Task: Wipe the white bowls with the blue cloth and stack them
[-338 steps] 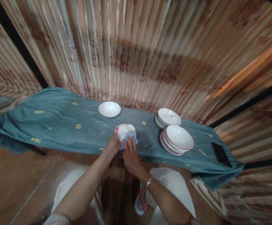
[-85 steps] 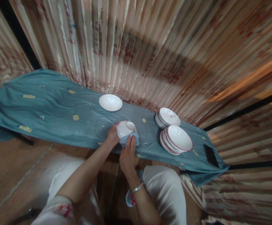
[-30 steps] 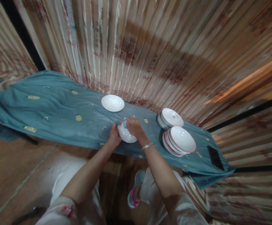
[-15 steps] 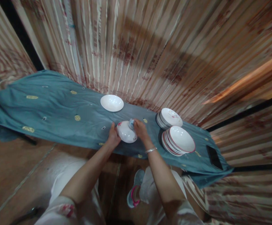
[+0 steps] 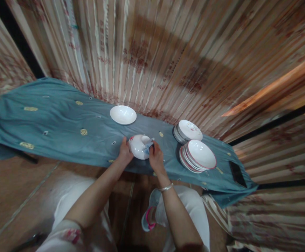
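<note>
Head view: blue cloth [image 5: 148, 145], pinched by the right fingers [image 5: 155, 148], has shifted from the upturned bowl's [image 5: 138, 148] foot toward its right flank; wiping looks unfinished. Left fingers [image 5: 124, 143] grip the bowl's opposite side. Worktop [image 5: 70, 131]: edge just nearside of both; stacked bowls [image 5: 200, 154] rightward, room leftward.

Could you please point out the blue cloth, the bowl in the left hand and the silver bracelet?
Blue cloth [image 5: 148, 145], head view: middle of its visible part.
Bowl [image 5: 137, 147], head view: its outer wall.
Silver bracelet [image 5: 166, 188], head view: middle of its band.
</note>
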Tool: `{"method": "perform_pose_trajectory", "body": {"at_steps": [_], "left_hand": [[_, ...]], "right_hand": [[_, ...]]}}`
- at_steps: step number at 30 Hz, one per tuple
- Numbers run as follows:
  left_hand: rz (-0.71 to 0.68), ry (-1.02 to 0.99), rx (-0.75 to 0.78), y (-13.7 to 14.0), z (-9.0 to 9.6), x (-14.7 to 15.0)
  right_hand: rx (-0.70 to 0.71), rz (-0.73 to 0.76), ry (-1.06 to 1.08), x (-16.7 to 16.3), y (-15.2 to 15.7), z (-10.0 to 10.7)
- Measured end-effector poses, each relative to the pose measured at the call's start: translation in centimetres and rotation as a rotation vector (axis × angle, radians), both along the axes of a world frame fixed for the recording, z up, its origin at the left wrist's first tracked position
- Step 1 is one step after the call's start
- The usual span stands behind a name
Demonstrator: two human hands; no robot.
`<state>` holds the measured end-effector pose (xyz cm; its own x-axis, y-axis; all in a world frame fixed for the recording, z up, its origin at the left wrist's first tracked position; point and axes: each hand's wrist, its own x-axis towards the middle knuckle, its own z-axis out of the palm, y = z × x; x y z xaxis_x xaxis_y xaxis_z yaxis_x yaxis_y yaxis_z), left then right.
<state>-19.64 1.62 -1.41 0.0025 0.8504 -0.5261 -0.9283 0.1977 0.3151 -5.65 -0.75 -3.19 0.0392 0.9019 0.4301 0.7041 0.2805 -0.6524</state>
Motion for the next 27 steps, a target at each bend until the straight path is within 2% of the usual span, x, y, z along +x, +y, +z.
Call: {"method": "perform_pose_trajectory", "body": {"at_steps": [8,15,21,27], "left_hand": [[-0.021,0.035,0.008,0.2,-0.2,0.0],[-0.050,0.050,0.013,0.0,0.3,-0.1],[-0.038,0.043,0.013,-0.1,0.4,0.0],[-0.039,0.038,0.003,-0.1,0.5,0.0]], "right_hand": [[0.057,0.004,-0.087,-0.2,-2.4,0.8],[0.077,0.088,-0.108,-1.1,-3.5,2.1],[0.094,0.059,-0.059,-0.7,-2.1,3.8],[0.057,0.114,-0.230,-1.0,0.4,4.2]]}}
